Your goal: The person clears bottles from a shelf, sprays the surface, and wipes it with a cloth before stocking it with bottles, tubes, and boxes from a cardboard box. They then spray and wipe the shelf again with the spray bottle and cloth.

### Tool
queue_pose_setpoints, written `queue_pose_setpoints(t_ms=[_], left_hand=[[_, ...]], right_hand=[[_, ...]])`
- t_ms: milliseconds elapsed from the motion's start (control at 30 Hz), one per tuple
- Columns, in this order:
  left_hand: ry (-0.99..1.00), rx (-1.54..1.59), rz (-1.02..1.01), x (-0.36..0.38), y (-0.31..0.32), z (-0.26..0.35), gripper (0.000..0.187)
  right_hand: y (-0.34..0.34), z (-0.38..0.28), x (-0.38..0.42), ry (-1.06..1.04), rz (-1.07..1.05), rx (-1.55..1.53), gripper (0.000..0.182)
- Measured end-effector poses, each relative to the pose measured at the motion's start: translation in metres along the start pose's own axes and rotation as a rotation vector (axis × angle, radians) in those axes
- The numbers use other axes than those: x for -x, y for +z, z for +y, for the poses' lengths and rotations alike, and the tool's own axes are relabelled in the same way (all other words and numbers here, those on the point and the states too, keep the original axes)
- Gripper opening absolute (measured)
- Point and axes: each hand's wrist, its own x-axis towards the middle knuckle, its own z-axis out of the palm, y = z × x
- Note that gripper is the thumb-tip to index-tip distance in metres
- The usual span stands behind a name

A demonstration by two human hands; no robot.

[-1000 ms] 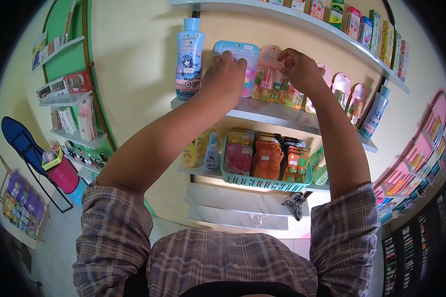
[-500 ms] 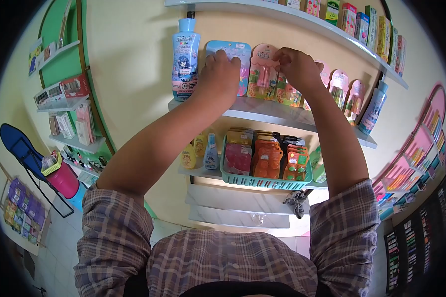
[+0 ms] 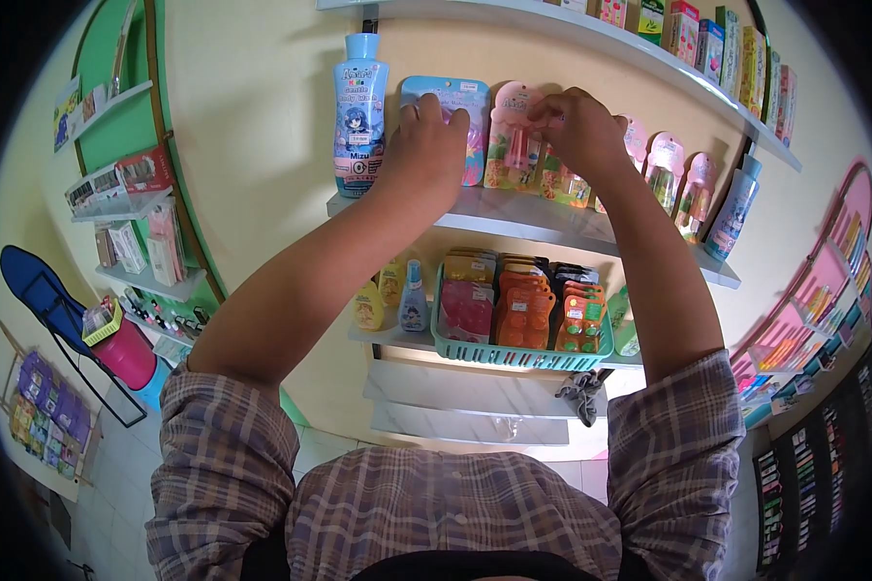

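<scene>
My left hand (image 3: 430, 147) is closed, its fingers curled in front of a blue carded pack (image 3: 470, 97) on the shelf. What those fingers grip, if anything, is hidden. Beside that pack stands a pink carded pack with a pink tube (image 3: 515, 145). My right hand (image 3: 583, 134) has bent fingers drawn together at the pink pack's upper right edge. It covers the top of a similar carded pack (image 3: 564, 186), so its exact grip cannot be made out. A tall blue body wash bottle (image 3: 360, 121) stands upright left of my left hand.
More pink-topped packs (image 3: 665, 174) and another blue bottle (image 3: 733, 208) line the shelf (image 3: 489, 208) to the right. Below, a green basket (image 3: 523, 358) holds carded goods beside small bottles (image 3: 414, 298). An upper shelf (image 3: 591, 27) carries several boxes.
The fingers of my right hand have shifted slightly left and down over the pink pack's edge. My left hand stays almost in place, and the view has moved very slightly.
</scene>
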Motion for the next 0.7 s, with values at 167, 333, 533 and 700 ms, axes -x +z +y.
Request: queue_pose_setpoints(t_ms=[167, 333, 533, 700], left_hand=[[0.024, 0.021, 0.025, 0.002, -0.001, 0.000, 0.065], [0.024, 0.057, 0.006, 0.004, 0.000, -0.002, 0.064], [0.046, 0.068, 0.019, 0.004, -0.002, -0.002, 0.065], [0.044, 0.056, 0.044, 0.005, 0.001, -0.002, 0.063]], right_hand=[[0.005, 0.008, -0.004, -0.040, 0.053, -0.013, 0.026], [0.005, 0.001, -0.003, -0.102, 0.184, -0.021, 0.029], [0.010, -0.006, -0.004, -0.225, 0.315, 0.060, 0.031], [0.006, -0.002, -0.016, -0.149, 0.184, -0.142, 0.026]])
